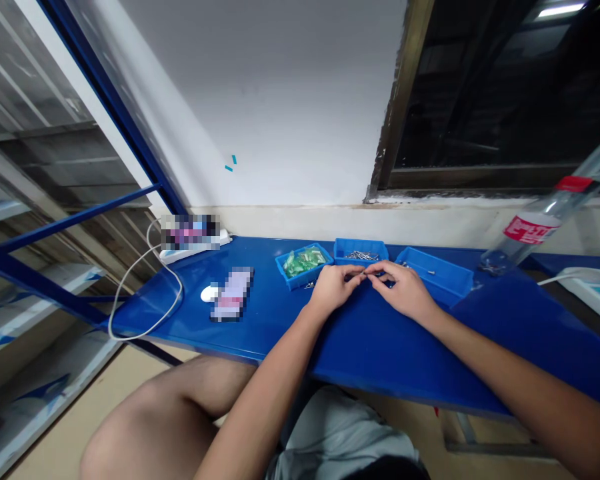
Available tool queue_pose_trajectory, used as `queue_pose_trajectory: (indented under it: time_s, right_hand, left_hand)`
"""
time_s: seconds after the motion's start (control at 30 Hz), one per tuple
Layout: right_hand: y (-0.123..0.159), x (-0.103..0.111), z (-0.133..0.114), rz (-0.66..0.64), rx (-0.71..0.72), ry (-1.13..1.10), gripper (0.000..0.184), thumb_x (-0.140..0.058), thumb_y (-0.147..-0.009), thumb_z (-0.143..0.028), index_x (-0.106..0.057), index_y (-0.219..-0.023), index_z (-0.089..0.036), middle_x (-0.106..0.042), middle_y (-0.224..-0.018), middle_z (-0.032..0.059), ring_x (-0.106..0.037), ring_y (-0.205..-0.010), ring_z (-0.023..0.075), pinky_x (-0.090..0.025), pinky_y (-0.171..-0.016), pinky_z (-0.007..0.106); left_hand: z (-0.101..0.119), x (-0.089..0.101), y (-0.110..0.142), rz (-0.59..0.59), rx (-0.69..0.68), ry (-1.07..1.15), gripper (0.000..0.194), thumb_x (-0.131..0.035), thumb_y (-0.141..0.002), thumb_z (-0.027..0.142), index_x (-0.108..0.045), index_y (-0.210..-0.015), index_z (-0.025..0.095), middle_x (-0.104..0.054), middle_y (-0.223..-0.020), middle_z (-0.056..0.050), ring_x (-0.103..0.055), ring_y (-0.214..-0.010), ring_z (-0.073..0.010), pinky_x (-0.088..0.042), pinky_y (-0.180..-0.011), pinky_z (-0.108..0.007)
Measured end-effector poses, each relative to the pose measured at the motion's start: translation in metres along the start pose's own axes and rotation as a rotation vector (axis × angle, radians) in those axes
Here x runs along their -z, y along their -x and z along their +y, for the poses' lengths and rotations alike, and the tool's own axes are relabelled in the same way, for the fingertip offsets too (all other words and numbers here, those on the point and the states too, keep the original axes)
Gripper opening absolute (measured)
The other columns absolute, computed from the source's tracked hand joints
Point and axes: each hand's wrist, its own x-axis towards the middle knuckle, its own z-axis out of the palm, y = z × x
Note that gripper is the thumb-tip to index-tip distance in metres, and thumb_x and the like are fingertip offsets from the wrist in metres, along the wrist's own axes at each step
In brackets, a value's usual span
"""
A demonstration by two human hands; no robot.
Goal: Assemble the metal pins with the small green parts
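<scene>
My left hand and my right hand meet fingertip to fingertip above the blue table, both closed in a pinch. Whatever small thing lies between them is too tiny to make out. Just behind my hands is a blue bin holding thin metal pins or screws. To the left, another blue bin contains green translucent pieces. A third blue bin, beside my right hand, has a few small metal parts inside and is partly covered by that hand. Small metal bits rest near my left wrist.
On the left are a blurred phone, a white round object, and a power strip with a white cable. A plastic bottle leans at the right, near another white device. A wall borders the table's back.
</scene>
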Motion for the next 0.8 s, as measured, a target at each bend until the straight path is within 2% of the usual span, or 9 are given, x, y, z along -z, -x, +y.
queue_pose_trajectory:
  time_s: [0.1,0.27,0.37,0.5,0.57,0.67,0.8]
  right_hand:
    - [0.001,0.000,-0.004,0.015,-0.068,-0.016,0.018,-0.064,-0.095,-0.039,-0.073,-0.103,-0.025,-0.079,-0.104,0.0065,-0.078,-0.080,0.0243,-0.064,-0.074,0.038]
    - [0.000,-0.003,0.000,0.019,-0.078,-0.055,0.017,-0.069,-0.091,-0.040,-0.070,-0.096,-0.024,-0.077,-0.094,0.0055,-0.076,-0.081,0.0235,-0.064,-0.075,0.037]
    - [0.000,-0.005,0.007,0.014,-0.077,-0.095,0.016,-0.071,-0.089,-0.037,-0.068,-0.097,-0.024,-0.076,-0.094,0.0064,-0.074,-0.083,0.0226,-0.064,-0.073,0.036]
    - [0.000,-0.005,0.012,-0.006,-0.062,-0.111,0.025,-0.070,-0.088,-0.032,-0.068,-0.111,-0.023,-0.074,-0.093,0.0055,-0.073,-0.081,0.0208,-0.063,-0.072,0.034]
    - [-0.001,-0.004,0.012,-0.006,-0.050,-0.090,0.026,-0.068,-0.089,-0.030,-0.070,-0.113,-0.022,-0.074,-0.094,0.0054,-0.072,-0.081,0.0204,-0.063,-0.073,0.034]
    - [-0.001,-0.002,0.010,0.011,-0.024,-0.051,0.020,-0.066,-0.089,-0.027,-0.073,-0.107,-0.022,-0.074,-0.095,0.0057,-0.071,-0.083,0.0206,-0.062,-0.076,0.035]
    - [-0.002,-0.001,0.010,0.031,-0.020,-0.018,0.017,-0.066,-0.088,-0.024,-0.074,-0.103,-0.022,-0.075,-0.096,0.0055,-0.071,-0.080,0.0207,-0.060,-0.072,0.034]
  left_hand:
    - [-0.007,-0.001,-0.001,0.007,-0.047,-0.059,0.023,-0.069,-0.097,0.025,-0.082,-0.116,0.021,-0.082,-0.115,-0.006,-0.079,-0.102,-0.0222,-0.059,-0.094,-0.031]
    - [-0.008,-0.001,-0.001,-0.009,-0.102,-0.202,0.023,-0.069,-0.097,0.023,-0.081,-0.116,0.023,-0.082,-0.115,-0.006,-0.078,-0.103,-0.0225,-0.058,-0.100,-0.034]
    - [-0.005,-0.001,-0.001,0.012,-0.075,-0.155,0.027,-0.067,-0.096,0.019,-0.078,-0.121,0.023,-0.082,-0.116,-0.005,-0.077,-0.106,-0.0213,-0.058,-0.100,-0.033]
    - [0.001,-0.001,0.000,0.004,-0.071,-0.045,0.040,-0.064,-0.097,0.018,-0.066,-0.137,0.022,-0.082,-0.115,-0.004,-0.077,-0.108,-0.0202,-0.059,-0.099,-0.030]
    - [0.004,-0.002,0.001,-0.005,-0.069,-0.048,0.040,-0.063,-0.098,0.020,-0.065,-0.138,0.022,-0.082,-0.114,-0.004,-0.078,-0.107,-0.0209,-0.059,-0.097,-0.030]
    - [0.007,-0.001,0.002,0.013,-0.047,-0.068,0.036,-0.059,-0.103,0.031,-0.067,-0.136,0.021,-0.082,-0.113,-0.005,-0.078,-0.103,-0.0221,-0.059,-0.092,-0.030]
    - [0.011,0.001,0.003,-0.018,-0.046,-0.141,0.040,-0.051,-0.107,0.048,-0.078,-0.116,0.020,-0.082,-0.109,-0.007,-0.077,-0.093,-0.0223,-0.056,-0.084,-0.028]
